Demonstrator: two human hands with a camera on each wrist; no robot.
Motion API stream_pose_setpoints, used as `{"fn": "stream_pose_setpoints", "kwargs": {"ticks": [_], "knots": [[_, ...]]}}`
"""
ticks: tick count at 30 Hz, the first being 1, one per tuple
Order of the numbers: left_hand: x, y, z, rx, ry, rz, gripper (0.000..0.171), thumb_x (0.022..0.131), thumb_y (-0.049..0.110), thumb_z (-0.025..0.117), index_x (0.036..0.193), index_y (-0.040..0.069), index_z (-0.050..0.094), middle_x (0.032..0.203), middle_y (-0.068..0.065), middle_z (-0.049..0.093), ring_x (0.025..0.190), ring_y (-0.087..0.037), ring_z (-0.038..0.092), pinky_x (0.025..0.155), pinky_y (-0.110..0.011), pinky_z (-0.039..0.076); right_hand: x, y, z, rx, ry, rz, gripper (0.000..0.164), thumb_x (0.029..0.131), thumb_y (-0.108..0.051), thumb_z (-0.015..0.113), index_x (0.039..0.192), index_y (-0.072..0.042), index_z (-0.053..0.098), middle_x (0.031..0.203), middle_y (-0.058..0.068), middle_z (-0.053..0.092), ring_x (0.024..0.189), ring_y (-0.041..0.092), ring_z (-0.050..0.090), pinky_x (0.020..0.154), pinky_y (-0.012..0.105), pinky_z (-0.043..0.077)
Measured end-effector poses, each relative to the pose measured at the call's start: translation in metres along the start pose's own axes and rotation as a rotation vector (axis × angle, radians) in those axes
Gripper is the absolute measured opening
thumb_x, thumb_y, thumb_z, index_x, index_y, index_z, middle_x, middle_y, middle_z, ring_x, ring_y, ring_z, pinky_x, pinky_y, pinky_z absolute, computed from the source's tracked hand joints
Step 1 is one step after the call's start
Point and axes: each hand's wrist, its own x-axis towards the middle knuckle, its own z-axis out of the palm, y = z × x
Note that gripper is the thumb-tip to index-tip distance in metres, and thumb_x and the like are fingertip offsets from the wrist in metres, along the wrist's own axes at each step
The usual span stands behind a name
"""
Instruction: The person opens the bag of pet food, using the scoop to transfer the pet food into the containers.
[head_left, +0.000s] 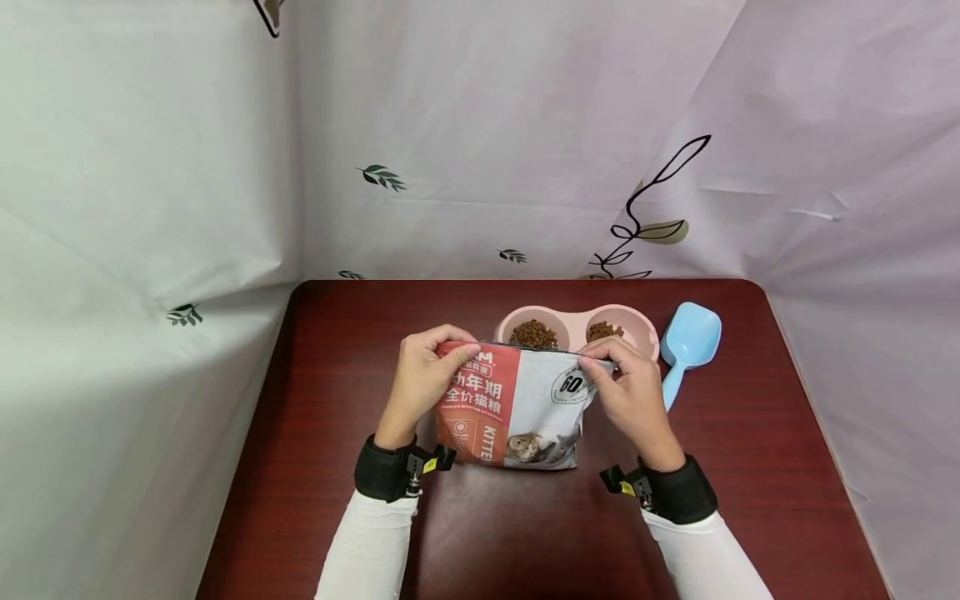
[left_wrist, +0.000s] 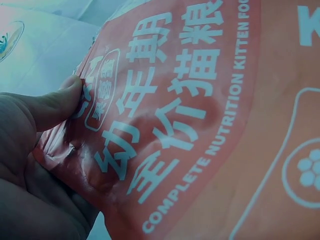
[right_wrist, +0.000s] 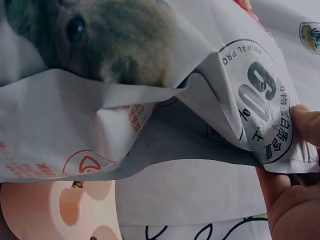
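A red and white bag of kitten food (head_left: 543,408) hangs between my two hands, its printed front toward me. My left hand (head_left: 423,379) pinches its upper left corner, thumb in front, as the left wrist view also shows up close. At the upper right corner my right hand (head_left: 630,396) pinches the bag between thumb and fingers. The right wrist view shows the bag's folded side and the right hand's thumb and fingers (right_wrist: 295,205) on its top edge. Just behind the bag is a pink double bowl (head_left: 576,325), partly hidden by it, with brown kibble (head_left: 534,334) in both hollows.
A light blue scoop (head_left: 690,333) lies right of the bowl, its handle toward the front and partly behind my right hand. The dark red table (head_left: 337,358) meets a pale patterned cloth (head_left: 480,167) at the back and both sides.
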Motion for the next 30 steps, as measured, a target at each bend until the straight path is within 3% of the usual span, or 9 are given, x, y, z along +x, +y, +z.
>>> {"fn": "stream_pose_setpoints", "kwargs": {"ticks": [6, 11, 14, 18, 23, 26, 30], "knots": [[0.0, -0.001, 0.001, 0.004, -0.003, 0.001, 0.009, 0.093, 0.016, 0.078, 0.095, 0.007, 0.078, 0.082, -0.012, 0.073, 0.064, -0.018, 0.065, 0.055, -0.028, 0.055, 0.001, -0.007, 0.0, -0.119, -0.056, -0.062, 0.008, 0.097, -0.001, 0.069, 0.104, -0.003, 0.072, 0.112, 0.008, 0.072, 0.098, 0.012, 0.065, 0.076, 0.011, 0.046], [0.0, -0.002, 0.003, 0.003, -0.006, 0.014, 0.01, 0.094, 0.017, 0.078, 0.095, 0.007, 0.078, 0.082, -0.012, 0.072, 0.064, -0.019, 0.065, 0.056, -0.027, 0.055, 0.003, -0.015, 0.002, -0.193, -0.089, -0.056, 0.026, 0.096, -0.003, 0.071, 0.121, -0.009, 0.071, 0.114, 0.005, 0.072, 0.102, 0.016, 0.066, 0.085, 0.021, 0.048], [-0.001, -0.002, 0.003, -0.007, -0.006, 0.022, 0.009, 0.094, 0.016, 0.077, 0.095, 0.007, 0.078, 0.082, -0.012, 0.073, 0.064, -0.019, 0.065, 0.055, -0.028, 0.054, 0.006, -0.016, 0.004, -0.19, -0.083, -0.057, 0.021, 0.094, -0.007, 0.076, 0.114, -0.01, 0.075, 0.106, 0.003, 0.072, 0.096, 0.014, 0.064, 0.083, 0.026, 0.047], [0.0, -0.001, 0.004, -0.02, -0.013, 0.018, 0.009, 0.095, 0.016, 0.077, 0.096, 0.007, 0.078, 0.083, -0.012, 0.073, 0.064, -0.018, 0.066, 0.055, -0.029, 0.055, 0.006, -0.014, 0.006, -0.165, -0.043, -0.068, 0.01, 0.09, -0.005, 0.079, 0.099, -0.008, 0.077, 0.092, 0.002, 0.069, 0.081, 0.009, 0.059, 0.07, 0.019, 0.044], [0.0, 0.001, 0.003, -0.01, -0.022, 0.017, 0.007, 0.094, 0.014, 0.078, 0.097, 0.008, 0.079, 0.086, -0.01, 0.075, 0.066, -0.016, 0.067, 0.056, -0.029, 0.057, 0.005, -0.01, 0.008, -0.139, 0.002, -0.081, 0.009, 0.087, 0.0, 0.08, 0.093, -0.007, 0.077, 0.083, 0.002, 0.065, 0.07, 0.006, 0.052, 0.062, 0.017, 0.039], [0.001, 0.007, 0.001, 0.088, -0.037, 0.078, 0.01, 0.091, 0.014, 0.081, 0.1, 0.01, 0.08, 0.094, -0.006, 0.077, 0.076, -0.013, 0.07, 0.063, -0.028, 0.058, 0.005, -0.008, 0.01, -0.119, 0.011, -0.09, 0.01, 0.087, 0.001, 0.08, 0.091, -0.007, 0.077, 0.08, 0.001, 0.064, 0.068, 0.006, 0.049, 0.06, 0.019, 0.037], [0.003, 0.019, 0.001, 0.364, -0.065, 0.22, 0.02, 0.087, 0.019, 0.085, 0.106, 0.013, 0.081, 0.101, 0.002, 0.077, 0.09, -0.011, 0.07, 0.076, -0.031, 0.057, 0.006, -0.008, 0.011, -0.089, 0.001, -0.089, 0.011, 0.087, 0.002, 0.079, 0.091, -0.008, 0.077, 0.081, 0.0, 0.064, 0.068, 0.006, 0.049, 0.061, 0.019, 0.037]]}}
